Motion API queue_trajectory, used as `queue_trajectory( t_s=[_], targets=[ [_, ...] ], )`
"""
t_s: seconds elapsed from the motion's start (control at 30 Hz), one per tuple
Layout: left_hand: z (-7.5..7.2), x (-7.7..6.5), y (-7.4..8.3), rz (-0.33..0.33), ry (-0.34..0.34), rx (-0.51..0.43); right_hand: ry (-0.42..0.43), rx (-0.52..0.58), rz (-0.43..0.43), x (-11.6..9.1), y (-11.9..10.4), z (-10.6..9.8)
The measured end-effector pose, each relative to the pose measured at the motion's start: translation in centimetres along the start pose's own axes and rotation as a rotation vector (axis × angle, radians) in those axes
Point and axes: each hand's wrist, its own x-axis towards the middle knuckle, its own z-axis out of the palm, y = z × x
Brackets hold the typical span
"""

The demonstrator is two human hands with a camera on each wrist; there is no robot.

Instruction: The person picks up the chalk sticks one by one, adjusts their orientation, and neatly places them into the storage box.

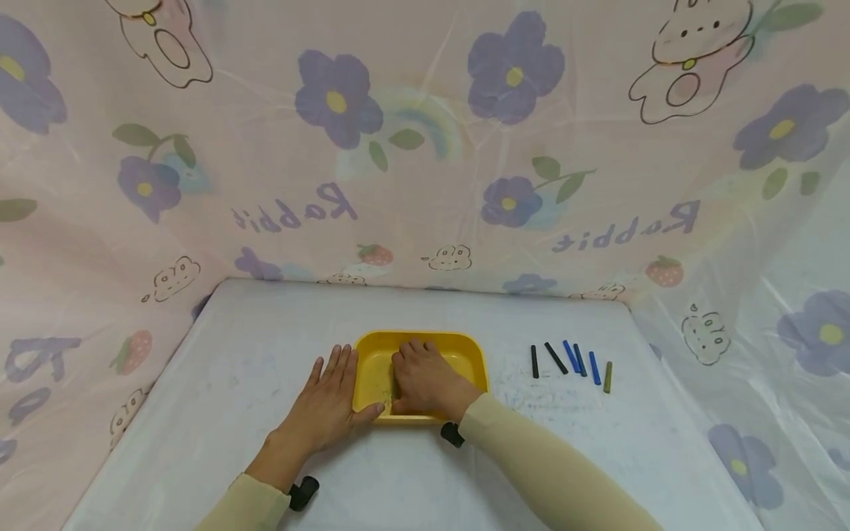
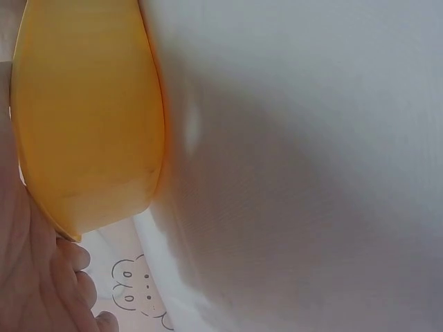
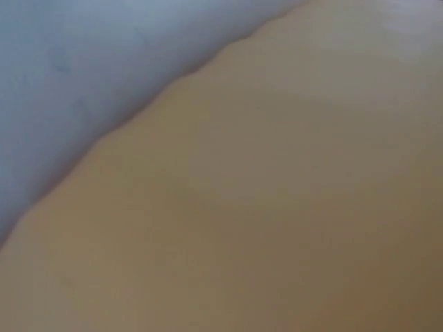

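Observation:
A shallow yellow tray with rounded corners sits on the white-covered table, in the middle of the head view. Along its left rim lies my left hand, fingers straight and thumb over the near-left corner. The left wrist view shows the tray's outer wall against that palm. Inside the tray, my right hand is bent down over the floor, its fingers close together. A dark strip shows at its left edge; I cannot tell whether it holds something. Small dark marks show on the tray floor near the left thumb. Bare forearm fills the right wrist view.
Right of the tray lie several short crayon-like sticks: black ones, blue ones and an olive one. Faint blue smudges mark the white cover there. A patterned curtain stands behind the table and at both sides.

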Motion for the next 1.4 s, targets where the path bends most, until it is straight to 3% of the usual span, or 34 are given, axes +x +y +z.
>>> queue_trajectory(
  t_s=[0.3, 0.87, 1.4],
  targets=[
    [0.04, -0.20, 0.08, -0.008, 0.001, -0.008, -0.068, 0.052, 0.017, 0.40, -0.04, 0.34],
    [0.06, -0.08, 0.17, 0.017, 0.058, 0.051, -0.060, 0.055, 0.004, 0.62, 0.26, 0.55],
    [-0.10, -0.19, 0.20, 0.031, 0.041, 0.056, -0.066, 0.058, 0.014, 0.38, 0.09, 0.25]
  ],
)
